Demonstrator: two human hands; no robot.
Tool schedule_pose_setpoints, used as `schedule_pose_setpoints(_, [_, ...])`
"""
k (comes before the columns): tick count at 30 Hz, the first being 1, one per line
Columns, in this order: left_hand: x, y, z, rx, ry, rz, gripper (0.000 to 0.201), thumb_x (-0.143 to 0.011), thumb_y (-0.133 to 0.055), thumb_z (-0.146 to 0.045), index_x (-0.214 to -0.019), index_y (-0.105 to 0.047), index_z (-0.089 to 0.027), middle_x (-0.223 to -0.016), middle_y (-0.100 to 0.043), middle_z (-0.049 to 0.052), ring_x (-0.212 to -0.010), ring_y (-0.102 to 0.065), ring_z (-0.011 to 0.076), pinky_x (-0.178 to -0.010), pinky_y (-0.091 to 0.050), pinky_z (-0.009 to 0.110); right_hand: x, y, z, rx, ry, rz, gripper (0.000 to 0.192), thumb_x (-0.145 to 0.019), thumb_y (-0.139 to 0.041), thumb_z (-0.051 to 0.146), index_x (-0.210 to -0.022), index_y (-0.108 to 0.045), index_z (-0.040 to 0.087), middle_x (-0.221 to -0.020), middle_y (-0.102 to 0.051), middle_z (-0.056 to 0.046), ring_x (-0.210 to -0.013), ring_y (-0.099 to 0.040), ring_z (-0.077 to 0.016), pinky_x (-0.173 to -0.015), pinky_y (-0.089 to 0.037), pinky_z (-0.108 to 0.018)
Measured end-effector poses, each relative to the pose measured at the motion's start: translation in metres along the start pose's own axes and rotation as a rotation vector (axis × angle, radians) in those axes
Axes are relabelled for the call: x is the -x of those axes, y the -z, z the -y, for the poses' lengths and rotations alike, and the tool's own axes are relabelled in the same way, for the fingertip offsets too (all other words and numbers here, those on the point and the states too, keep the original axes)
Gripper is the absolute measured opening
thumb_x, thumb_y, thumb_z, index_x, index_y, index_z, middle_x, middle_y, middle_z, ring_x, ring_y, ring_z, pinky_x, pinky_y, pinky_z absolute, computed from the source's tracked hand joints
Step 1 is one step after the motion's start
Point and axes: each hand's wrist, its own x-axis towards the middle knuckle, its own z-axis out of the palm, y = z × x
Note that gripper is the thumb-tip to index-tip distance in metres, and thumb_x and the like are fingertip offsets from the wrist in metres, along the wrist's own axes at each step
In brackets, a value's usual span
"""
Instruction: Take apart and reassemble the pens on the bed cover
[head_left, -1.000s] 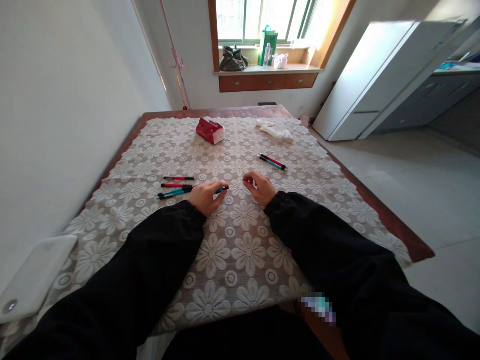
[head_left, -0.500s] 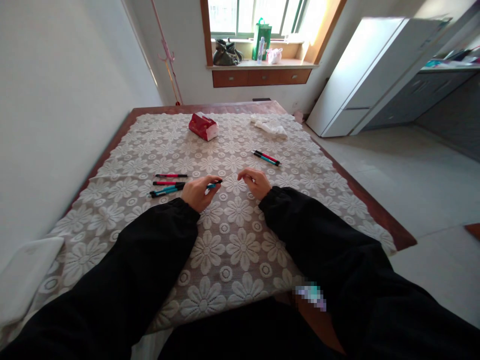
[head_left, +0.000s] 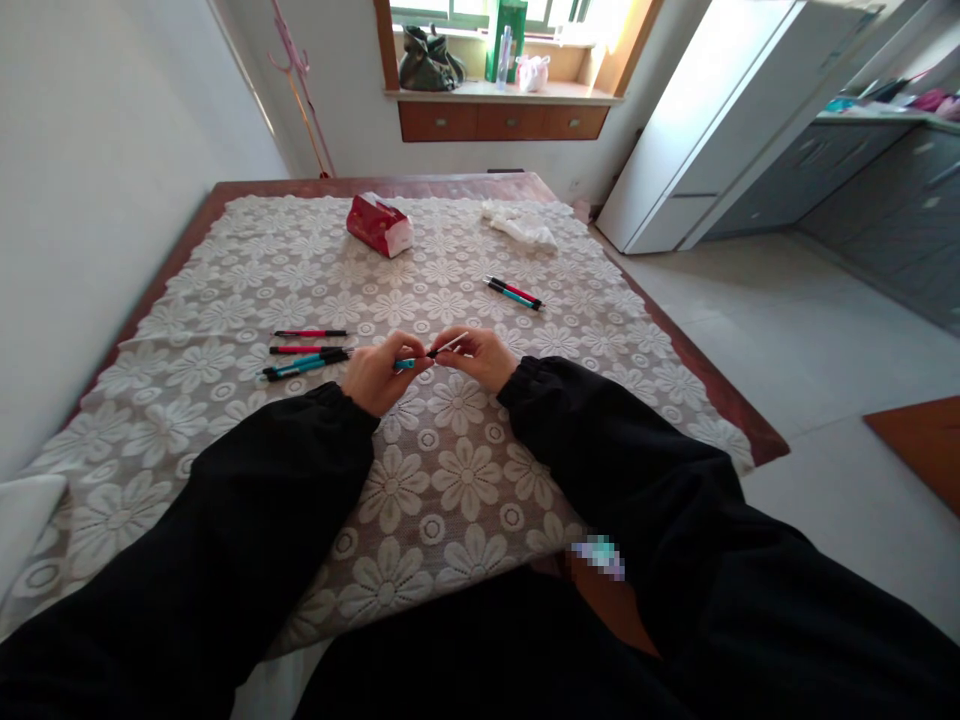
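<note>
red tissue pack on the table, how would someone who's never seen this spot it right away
Start at the table with the white flowered lace cloth and look to its far end, toward the window sill. The red tissue pack lies there, left of a crumpled white cloth. It is the only chunky red block; the other red things are thin pens.

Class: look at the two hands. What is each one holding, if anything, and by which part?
Left hand grips a teal pen by its barrel. Right hand pinches a thin refill near its outer end.
</note>
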Motion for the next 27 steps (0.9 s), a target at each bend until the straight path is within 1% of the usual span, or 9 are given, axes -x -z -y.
schedule_pose_setpoints(3, [0.0,-0.004,-0.007,0.064,0.076,0.002,0.026,-0.089,-0.067,-0.048,-0.095,-0.062,-0.023,-0.084,-0.08,0.002,-0.067,-0.073,0.0186,-0.065,-0.052,0.027,0.0,0.001,0.001,0.011,0.022,-0.011,0.027,-0.085,-0.073,0.043,-0.095,-0.07,0.018,-0.081,-0.069,0.0,-0.07,-0.061,-0.0107,-0.066,-0.049,-0.024])
schedule_pose_setpoints(6, [0.001,-0.007,-0.009,0.122,0.116,0.011,0.028,-0.087,-0.069,-0.049,-0.093,-0.064,-0.023,-0.084,-0.079,0.002,-0.071,-0.074,0.0192,-0.066,-0.052,0.027,0.001,0.001,0.0,0.04,0.028,0.006,0.026,-0.086,-0.07,0.043,-0.095,-0.07,0.018,-0.081,-0.068,0.001,-0.071,-0.06,-0.0111,-0.067,-0.049,-0.025])
schedule_pose_setpoints(9, [0.002,-0.008,-0.011,0.159,0.095,0.031,0.031,-0.087,-0.068,-0.052,-0.096,-0.066,-0.023,-0.089,-0.079,0.003,-0.074,-0.073,0.019,-0.068,-0.053,0.028,0.002,0.001,0.0,0.086,0.039,-0.03,0.025,-0.088,-0.067,0.042,-0.096,-0.07,0.019,-0.083,-0.069,0.0,-0.073,-0.06,-0.0116,-0.067,-0.049,-0.025])
schedule_pose_setpoints(13, [0.002,-0.004,-0.016,0.132,0.026,0.058,0.032,-0.091,-0.062,-0.049,-0.106,-0.069,-0.022,-0.098,-0.077,0.004,-0.068,-0.067,0.0155,-0.068,-0.053,0.029,0.003,0.002,0.004,0.191,0.102,-0.089,0.019,-0.091,-0.061,0.037,-0.096,-0.069,0.019,-0.089,-0.071,-0.001,-0.08,-0.063,-0.0128,-0.071,-0.05,-0.025])
schedule_pose_setpoints(16, [0.0,0.001,-0.019,0.152,-0.064,0.066,0.033,-0.096,-0.052,-0.043,-0.114,-0.069,-0.021,-0.113,-0.074,0.006,-0.084,-0.069,0.018,-0.082,-0.055,0.033,0.003,0.005,0.006,0.293,0.18,-0.126,0.017,-0.093,-0.058,0.034,-0.095,-0.067,0.02,-0.089,-0.071,-0.002,-0.081,-0.064,-0.0134,-0.074,-0.051,-0.027])
schedule_pose_setpoints(18, [-0.001,0.003,-0.02,0.181,-0.113,0.021,0.036,-0.1,-0.042,-0.038,-0.116,-0.07,-0.021,-0.119,-0.072,0.007,-0.104,-0.068,0.0211,-0.095,-0.053,0.036,0.004,0.008,0.007,0.361,0.224,-0.141,0.015,-0.094,-0.057,0.033,-0.094,-0.066,0.02,-0.086,-0.069,-0.001,-0.079,-0.062,-0.0134,-0.076,-0.051,-0.028])
schedule_pose_setpoints(20, [-0.002,0.004,-0.021,0.182,-0.143,-0.038,0.037,-0.102,-0.039,-0.034,-0.117,-0.071,-0.021,-0.117,-0.072,0.007,-0.11,-0.066,0.0214,-0.098,-0.052,0.036,0.004,0.009,0.008,0.413,0.257,-0.145,0.014,-0.094,-0.056,0.031,-0.094,-0.065,0.02,-0.085,-0.067,-0.002,-0.079,-0.061,-0.0137,-0.078,-0.05,-0.028])
schedule_pose_setpoints(24, [-0.001,0.005,-0.02,0.149,-0.173,-0.11,0.03,-0.1,-0.049,-0.029,-0.12,-0.07,-0.021,-0.106,-0.074,0.006,-0.095,-0.068,0.0174,-0.085,-0.054,0.03,0.006,0.011,0.009,0.481,0.318,-0.129,0.012,-0.094,-0.054,0.025,-0.094,-0.064,0.019,-0.084,-0.065,-0.002,-0.078,-0.06,-0.0139,-0.079,-0.049,-0.029])
schedule_pose_setpoints(27, [0.0,0.008,-0.023,0.135,-0.133,-0.157,0.026,-0.099,-0.055,-0.028,-0.118,-0.069,-0.021,-0.098,-0.077,0.003,-0.069,-0.065,0.0114,-0.065,-0.051,0.024,0.007,0.012,0.008,0.531,0.356,-0.078,0.012,-0.092,-0.051,0.022,-0.093,-0.063,0.019,-0.083,-0.063,-0.002,-0.076,-0.059,-0.0135,-0.077,-0.048,-0.028])
